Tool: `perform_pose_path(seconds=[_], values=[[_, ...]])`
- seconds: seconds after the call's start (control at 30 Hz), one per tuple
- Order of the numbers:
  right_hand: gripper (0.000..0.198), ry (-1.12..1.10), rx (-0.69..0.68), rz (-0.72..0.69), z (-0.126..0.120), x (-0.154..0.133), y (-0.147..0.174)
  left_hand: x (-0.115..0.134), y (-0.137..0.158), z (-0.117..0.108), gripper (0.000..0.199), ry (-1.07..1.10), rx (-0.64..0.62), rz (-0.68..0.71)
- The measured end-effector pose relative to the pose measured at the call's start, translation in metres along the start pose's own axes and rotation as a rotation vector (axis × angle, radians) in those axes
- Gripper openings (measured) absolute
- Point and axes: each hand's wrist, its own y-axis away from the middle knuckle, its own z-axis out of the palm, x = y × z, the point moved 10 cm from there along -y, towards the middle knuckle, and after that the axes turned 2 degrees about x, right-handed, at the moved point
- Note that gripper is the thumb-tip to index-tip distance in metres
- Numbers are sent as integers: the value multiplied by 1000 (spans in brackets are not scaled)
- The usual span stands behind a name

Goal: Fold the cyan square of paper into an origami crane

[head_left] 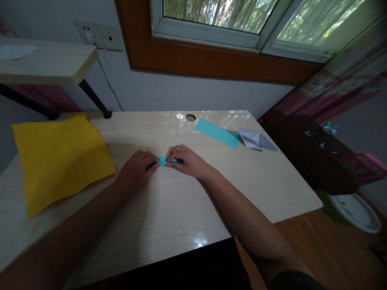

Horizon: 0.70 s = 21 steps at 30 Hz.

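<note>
Near the frame's centre, your left hand (137, 167) and right hand (188, 162) pinched a small blue paper (162, 158) between them, close together. Its folding seemed partway done; your fingers hid how much remained. Right of centre, a white folded paper (252, 138) looked finished, while a blue strip (217, 133) and, at left, a yellow sheet (63, 161) lay spread out.

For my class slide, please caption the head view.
Left hand and right hand hold small blue paper on a pale table.
</note>
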Motion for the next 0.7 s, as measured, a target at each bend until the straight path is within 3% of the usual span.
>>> perform_pose_path(seconds=[0.27,0.7], values=[[21,-80,1,63,-15,9,5,-2,-2,-2,17,41,-18,-60],[15,-87,0,127,-8,21,6,-3,-3,-2,12,69,-9,-78]])
